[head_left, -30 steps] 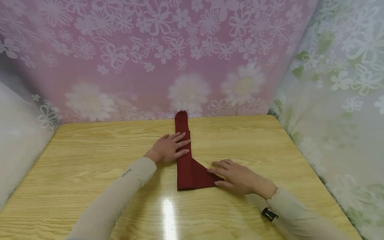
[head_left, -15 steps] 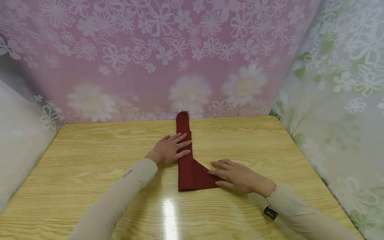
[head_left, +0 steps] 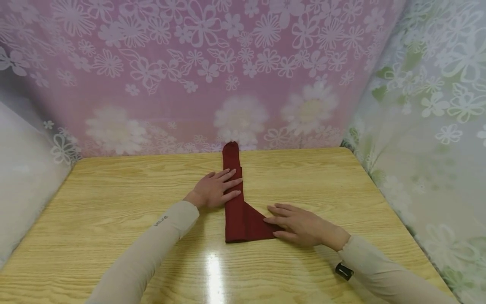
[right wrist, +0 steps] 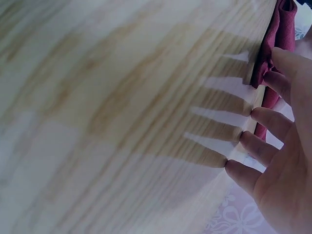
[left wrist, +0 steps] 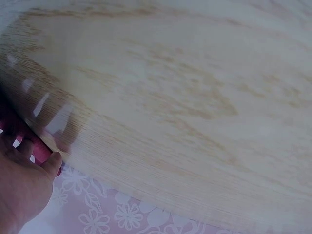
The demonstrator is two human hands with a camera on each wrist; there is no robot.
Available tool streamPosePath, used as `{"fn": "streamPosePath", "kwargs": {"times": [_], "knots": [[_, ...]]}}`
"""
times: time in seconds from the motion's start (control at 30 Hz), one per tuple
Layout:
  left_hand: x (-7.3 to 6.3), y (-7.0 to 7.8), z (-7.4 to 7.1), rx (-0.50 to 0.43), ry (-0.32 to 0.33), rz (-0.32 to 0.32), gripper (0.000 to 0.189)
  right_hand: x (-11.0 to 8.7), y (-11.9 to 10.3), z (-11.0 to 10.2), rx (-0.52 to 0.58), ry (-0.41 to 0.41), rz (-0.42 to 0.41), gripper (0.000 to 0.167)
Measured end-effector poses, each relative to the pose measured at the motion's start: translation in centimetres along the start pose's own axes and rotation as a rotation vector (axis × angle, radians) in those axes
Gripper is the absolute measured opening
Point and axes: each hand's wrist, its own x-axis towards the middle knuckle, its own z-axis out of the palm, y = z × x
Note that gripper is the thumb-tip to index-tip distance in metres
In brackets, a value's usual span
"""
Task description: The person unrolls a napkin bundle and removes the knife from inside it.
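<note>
A dark red folded cloth (head_left: 236,223) lies on the table as a long strip, with a triangular flap spreading right at its near end. Across the strip's middle rests my left hand (head_left: 213,190), fingers spread and straight. My right hand (head_left: 300,226) touches the flap's pointed tip and partly hides it; its fingers are extended. The left wrist view shows the left hand (left wrist: 24,190) with a bit of red cloth (left wrist: 43,153) under its fingers. In the right wrist view, several fingertips of the right hand (right wrist: 287,170) meet the tabletop, thumb and forefinger against the cloth (right wrist: 285,29).
The wood-grain table (head_left: 125,185) reaches back to a pink flowered curtain (head_left: 190,101), which the cloth's far end meets. A pale flowered curtain (head_left: 421,156) borders the right side. A black band (head_left: 344,271) is at the right wrist.
Both hands keep their places on the cloth, apart from a very slight shift of the right fingers. The whole view moved slightly between the first two frames.
</note>
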Motion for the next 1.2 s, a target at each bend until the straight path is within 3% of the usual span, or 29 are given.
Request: {"fn": "streamPosePath", "kwargs": {"times": [0.4, 0.93, 1.2], "knots": [[-0.1, 0.2, 0.1, -0.004, -0.004, -0.005, 0.059, 0.3, -0.4, 0.5, -0.125, 0.083, 0.002, 0.044], [-0.2, 0.0, 0.2, 0.008, -0.017, -0.026, 0.060, 0.4, -0.2, 1.3, -0.028, 0.101, -0.057, 0.043], [-0.1, 0.0, 0.1, 0.015, -0.009, -0.021, 0.060, 0.3, -0.1, 1.3, -0.038, 0.118, -0.070, 0.043]]}}
